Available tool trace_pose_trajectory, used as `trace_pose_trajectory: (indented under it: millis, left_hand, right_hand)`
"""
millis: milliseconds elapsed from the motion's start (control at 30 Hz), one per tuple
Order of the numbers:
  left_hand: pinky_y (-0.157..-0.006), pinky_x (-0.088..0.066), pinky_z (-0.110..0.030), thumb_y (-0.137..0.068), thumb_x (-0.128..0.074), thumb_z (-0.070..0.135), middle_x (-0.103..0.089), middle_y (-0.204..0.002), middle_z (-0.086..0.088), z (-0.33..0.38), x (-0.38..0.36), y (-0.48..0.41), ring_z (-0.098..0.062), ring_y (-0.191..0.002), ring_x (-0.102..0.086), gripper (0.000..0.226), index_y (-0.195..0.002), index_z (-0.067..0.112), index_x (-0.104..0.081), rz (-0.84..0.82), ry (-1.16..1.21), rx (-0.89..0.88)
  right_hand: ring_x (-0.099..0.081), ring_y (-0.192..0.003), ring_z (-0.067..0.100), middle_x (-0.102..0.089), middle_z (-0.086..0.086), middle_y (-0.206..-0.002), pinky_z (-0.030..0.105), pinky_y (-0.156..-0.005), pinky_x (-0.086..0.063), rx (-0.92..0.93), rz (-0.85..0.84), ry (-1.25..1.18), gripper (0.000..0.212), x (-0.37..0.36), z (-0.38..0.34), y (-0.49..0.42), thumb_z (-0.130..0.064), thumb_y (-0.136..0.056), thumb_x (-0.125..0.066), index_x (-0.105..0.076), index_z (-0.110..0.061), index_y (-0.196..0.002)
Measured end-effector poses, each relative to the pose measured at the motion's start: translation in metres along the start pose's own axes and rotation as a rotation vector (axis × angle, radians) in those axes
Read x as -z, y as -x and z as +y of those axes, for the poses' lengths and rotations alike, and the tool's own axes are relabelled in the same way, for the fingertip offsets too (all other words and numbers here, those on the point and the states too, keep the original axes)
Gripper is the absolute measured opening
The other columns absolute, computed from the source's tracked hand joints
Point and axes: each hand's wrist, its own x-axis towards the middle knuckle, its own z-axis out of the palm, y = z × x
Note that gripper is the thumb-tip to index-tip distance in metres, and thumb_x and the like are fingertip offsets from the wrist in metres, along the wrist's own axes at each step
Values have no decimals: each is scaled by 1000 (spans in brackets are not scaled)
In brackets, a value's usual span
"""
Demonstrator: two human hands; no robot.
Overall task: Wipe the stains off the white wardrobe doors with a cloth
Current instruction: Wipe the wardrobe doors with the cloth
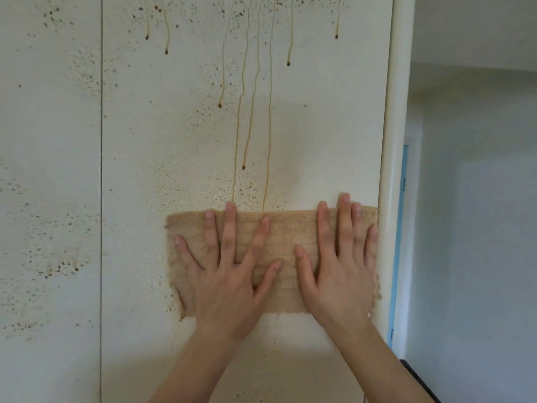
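**HANDS AND CLOTH ON STAINED WARDROBE DOOR**

Tan cloth [286, 231]: spread flat as a wide rectangle against the right wardrobe door [174, 126], in the lower half of the view. Frayed at the left and right edges; right edge touching the rounded corner post [392, 141].

Left hand [223, 274]: laid palm-down on the left half of the cloth. Fingers straight and fanned apart, pressing; nothing gripped or pinched. Middle fingertip reaching just past the cloth's top edge onto bare panel.

Right hand [340, 271]: laid palm-down on the right half of the cloth. Fingers straight and close together, thumb angled toward the left hand; nothing gripped or pinched. Middle fingertip likewise past the top edge, little finger just beside the corner post.

Brown drip runs [268, 112]: streaked down the right door from the top of the view. Two long runs ending at the cloth's top edge; shorter runs ending higher up in dark beads.

Brown specks [220, 190]: dense just above the cloth and to its left, sparse in the pale patch right of the runs.

Left wardrobe door [49, 141]: also speckled, parted from the right door by a thin dark vertical seam [101, 170].

Blue strip [396, 257]: vertical, just right of the corner post. Small dark marks printed on it, too small to read.

Grey-white wall [470, 199]: beyond the post.
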Motion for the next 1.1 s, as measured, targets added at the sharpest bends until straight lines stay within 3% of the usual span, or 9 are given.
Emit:
trace_pose_trajectory:
  millis: [167,433,700,1100]
  left_hand:
    - [-115,-6,-77,-98,-27,70,-2,-173,-9,0,5,-44,-35,-159,0,71,-161,43,-10,47,-25,-12]
    - [-119,2,-72,-96,-13,76,19,-171,-4,1,35,-170,-28,-157,20,70,-159,50,6,104,-28,-31]
    - [-117,8,-73,-92,-6,79,29,-167,-12,5,67,-269,-32,-153,29,74,-154,50,21,92,-76,-27]
    - [-117,11,-72,-91,-11,81,22,-170,-9,4,107,-400,-29,-155,25,70,-154,57,10,117,-88,-94]
  right_hand:
    - [3,-161,25,1,5,-174,55,-129,-9,40,35,41,73,4,7,-47,-55,-103,-31,-13,-22,-166]
    - [13,-160,21,9,3,-174,50,-130,1,37,119,42,72,22,11,-168,-58,-104,-22,-6,-26,-166]
    - [20,-158,16,19,1,-172,43,-129,11,39,113,45,72,46,8,-266,-61,-104,-17,2,-29,-166]
    - [14,-160,22,15,11,-172,40,-129,12,69,122,104,76,78,9,-399,-61,-104,-15,3,-20,-166]
